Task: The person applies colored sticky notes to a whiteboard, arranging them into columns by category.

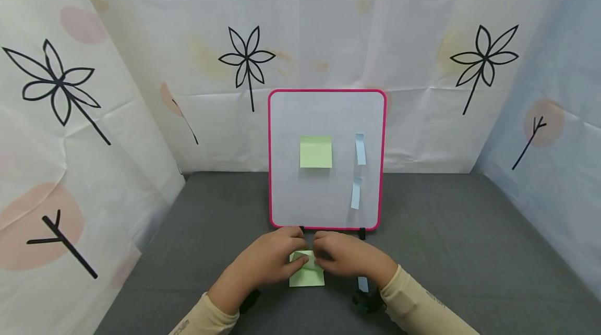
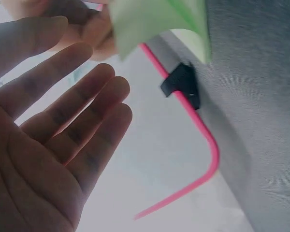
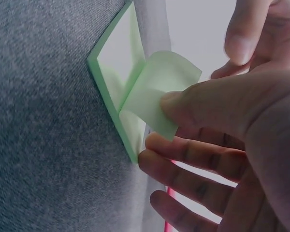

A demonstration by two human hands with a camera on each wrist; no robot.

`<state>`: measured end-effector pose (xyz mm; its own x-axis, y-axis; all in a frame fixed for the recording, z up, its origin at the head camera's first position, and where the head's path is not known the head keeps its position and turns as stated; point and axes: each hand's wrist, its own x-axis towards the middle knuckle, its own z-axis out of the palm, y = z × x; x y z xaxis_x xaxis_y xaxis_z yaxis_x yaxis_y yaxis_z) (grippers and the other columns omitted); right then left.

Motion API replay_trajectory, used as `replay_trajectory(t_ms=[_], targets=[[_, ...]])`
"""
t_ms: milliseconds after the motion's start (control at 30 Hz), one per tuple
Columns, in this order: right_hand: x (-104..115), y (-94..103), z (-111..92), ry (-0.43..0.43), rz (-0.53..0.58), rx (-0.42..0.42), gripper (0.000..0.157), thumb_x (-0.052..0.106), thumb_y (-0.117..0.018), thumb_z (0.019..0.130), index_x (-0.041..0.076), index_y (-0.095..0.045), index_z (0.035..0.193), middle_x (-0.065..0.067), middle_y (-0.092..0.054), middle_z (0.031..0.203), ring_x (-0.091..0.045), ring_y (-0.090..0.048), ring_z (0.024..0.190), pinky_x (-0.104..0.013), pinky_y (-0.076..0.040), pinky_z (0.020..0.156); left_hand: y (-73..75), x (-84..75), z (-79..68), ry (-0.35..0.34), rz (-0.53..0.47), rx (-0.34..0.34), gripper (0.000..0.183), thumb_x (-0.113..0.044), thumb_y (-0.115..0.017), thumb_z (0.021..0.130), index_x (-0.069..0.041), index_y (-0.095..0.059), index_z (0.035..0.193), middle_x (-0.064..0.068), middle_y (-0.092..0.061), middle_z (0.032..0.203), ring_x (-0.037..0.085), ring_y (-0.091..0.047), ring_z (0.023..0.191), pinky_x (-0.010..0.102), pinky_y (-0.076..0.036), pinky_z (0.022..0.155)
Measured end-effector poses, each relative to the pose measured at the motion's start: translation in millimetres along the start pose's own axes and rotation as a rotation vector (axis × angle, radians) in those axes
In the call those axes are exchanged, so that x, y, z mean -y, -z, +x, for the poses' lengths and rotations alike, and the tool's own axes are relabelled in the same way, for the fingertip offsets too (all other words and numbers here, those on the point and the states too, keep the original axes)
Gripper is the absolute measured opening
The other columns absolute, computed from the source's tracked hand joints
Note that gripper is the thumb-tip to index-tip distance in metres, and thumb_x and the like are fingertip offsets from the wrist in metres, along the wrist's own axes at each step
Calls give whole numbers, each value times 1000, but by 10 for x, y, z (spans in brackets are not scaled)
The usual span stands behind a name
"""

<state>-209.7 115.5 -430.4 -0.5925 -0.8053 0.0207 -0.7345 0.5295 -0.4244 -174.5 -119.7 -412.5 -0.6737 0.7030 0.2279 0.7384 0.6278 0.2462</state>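
Note:
A pad of light green sticky notes (image 1: 307, 279) lies on the grey table below the whiteboard. My right hand (image 1: 349, 255) pinches the top sheet (image 3: 152, 84) between thumb and fingers. In the right wrist view this sheet curls up off the pad (image 3: 120, 58), part of it still against it. My left hand (image 1: 267, 259) is at the pad's left side, thumb over it in the head view. Its fingers (image 2: 94, 106) are loosely extended in the left wrist view, with nothing between them.
A pink-framed whiteboard (image 1: 291, 194) stands behind the hands on black feet (image 2: 181, 84). It bears a green sticky note (image 1: 316, 152) and two narrow blue strips (image 1: 360, 149). A small blue strip or pad (image 1: 363, 284) lies by the right wrist. White patterned cloth (image 1: 328, 37) surrounds the table.

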Motion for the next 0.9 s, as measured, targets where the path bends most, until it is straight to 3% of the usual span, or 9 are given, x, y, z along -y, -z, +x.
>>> replay_trajectory(t_ms=[167,333,500,700,900], targets=[[-52,-11,1,10,57,-12,12,8,-70,100,16,-68,91,9,-61,94,2,-51,81,-18,-51,76,53,-102,1,-29,31,-9,16,-25,-79,97,-16,-79,111,-4,-66,104,5,-58,89,17,-49,70],[-90,-31,-4,24,83,-32,13,7,-69,101,16,-68,91,9,-61,93,2,-52,82,-18,-52,77,44,-159,-7,-47,28,23,21,-27,-82,93,-17,-79,112,-4,-66,101,3,-54,85,15,-46,70],[-108,-34,-5,17,96,-44,14,8,-69,101,17,-69,91,10,-61,93,2,-52,82,-19,-52,77,-26,-171,17,-49,31,91,19,-25,-84,91,-17,-81,107,-5,-65,95,0,-50,78,13,-42,67],[-111,-31,-14,0,130,-35,14,7,-69,101,17,-70,90,10,-60,92,2,-52,82,-19,-52,76,-121,-171,36,-16,27,188,16,-22,-86,89,-19,-82,104,-9,-67,96,-2,-55,78,14,-47,69],[-114,-16,-16,0,116,-43,16,6,-69,100,17,-69,89,11,-59,92,2,-52,82,-19,-52,76,-146,-180,41,2,30,227,16,-20,-86,88,-19,-83,104,-11,-68,101,-1,-58,83,16,-50,73]])
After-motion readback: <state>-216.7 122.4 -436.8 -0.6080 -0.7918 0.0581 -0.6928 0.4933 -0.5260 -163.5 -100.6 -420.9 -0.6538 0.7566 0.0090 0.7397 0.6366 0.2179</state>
